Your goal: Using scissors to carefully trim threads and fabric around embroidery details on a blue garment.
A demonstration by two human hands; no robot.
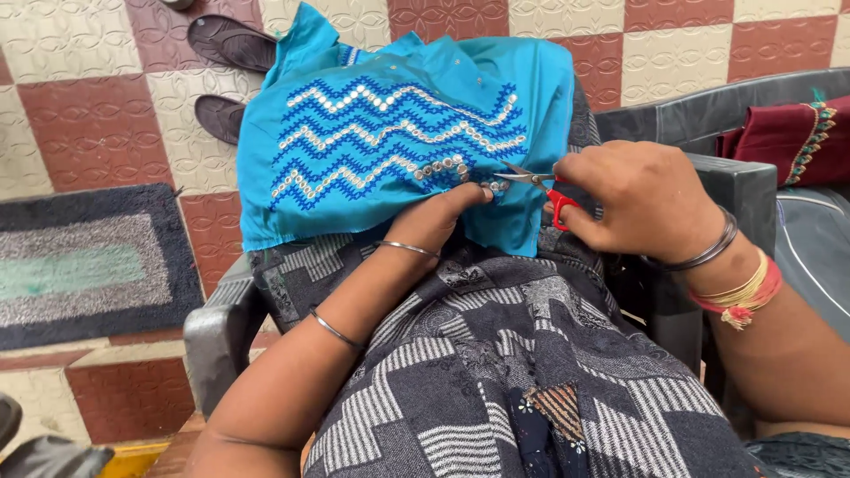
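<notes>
Two hands are working on a blue cloth that is lying spread over my lap, on the patterned grey garment covering my knees. My left hand is reaching under the cloth's near edge, fingers curled and pressing the fabric up from below; I cannot tell whether they are pinching it. My right hand is closing around small scissors with red handles, the short metal blades pointing left and touching the end of the lowest zigzag row.

Risk, as I am judging it: the blade tips are sitting right at the stitching, with my left fingertips just beneath the same spot. A slip could be nicking the fabric or a finger, or cutting a thread that is holding the mirrors.

The cloth is looking smooth and slightly shiny, with darker blue zigzag embroidery and rows of small round silvery pieces. Thin metal bangles are circling both wrists, and red and yellow threads the right one. A dark plastic chair is carrying me, over a checked tile floor with a rug.
</notes>
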